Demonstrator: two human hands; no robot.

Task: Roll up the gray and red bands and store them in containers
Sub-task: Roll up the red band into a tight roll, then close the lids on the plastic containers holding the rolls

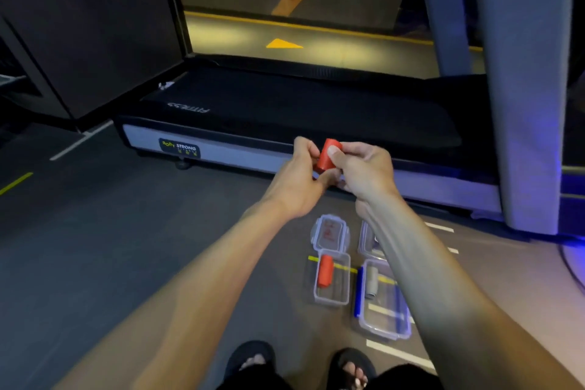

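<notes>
Red band (328, 155), rolled tight, sits pinched between fingers of left hand (296, 179) and right hand (364, 168).

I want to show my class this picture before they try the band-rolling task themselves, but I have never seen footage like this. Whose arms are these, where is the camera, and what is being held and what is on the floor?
There is no machine here: the picture comes from one camera worn on a person's head, looking forward and down, so the arms are that person's own. The left hand and the right hand together pinch a rolled red band, held in the air in front of a treadmill.

On the floor below sit clear plastic containers. The small container already holds a second red roll, and its lid lies just beyond it. To its right, the larger container with blue clips holds a gray roll. Another clear piece sits behind the right forearm, mostly hidden. The person's sandalled feet show at the bottom edge.
</notes>
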